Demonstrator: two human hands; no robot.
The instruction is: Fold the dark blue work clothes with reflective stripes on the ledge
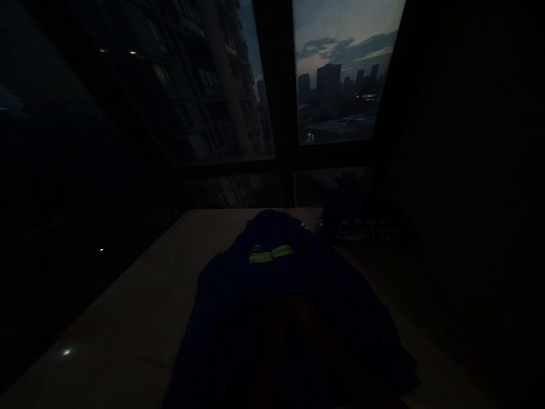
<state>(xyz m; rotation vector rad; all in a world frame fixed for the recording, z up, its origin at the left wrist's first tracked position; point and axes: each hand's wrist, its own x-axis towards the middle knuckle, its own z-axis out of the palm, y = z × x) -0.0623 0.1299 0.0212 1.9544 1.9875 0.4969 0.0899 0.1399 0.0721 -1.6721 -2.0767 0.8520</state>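
Observation:
A dark blue jacket (pixel 238 278) with yellow-green and silver reflective strips across its chest lies spread on a pale table (pixel 140 295), its collar toward the window. Both hands are very dim over the lower middle of the jacket. My left hand (pixel 273 315) is close beside my right hand (pixel 302 312), whose forearm runs down to the lower right. It is too dark to make out the fingers of either hand, or whether they grip the cloth.
A dark folded bundle or bag (pixel 366 227) with white lettering sits at the table's back right. Behind the table stands a framed window (pixel 281 153) with buildings and a dusky sky outside. The right side is nearly black.

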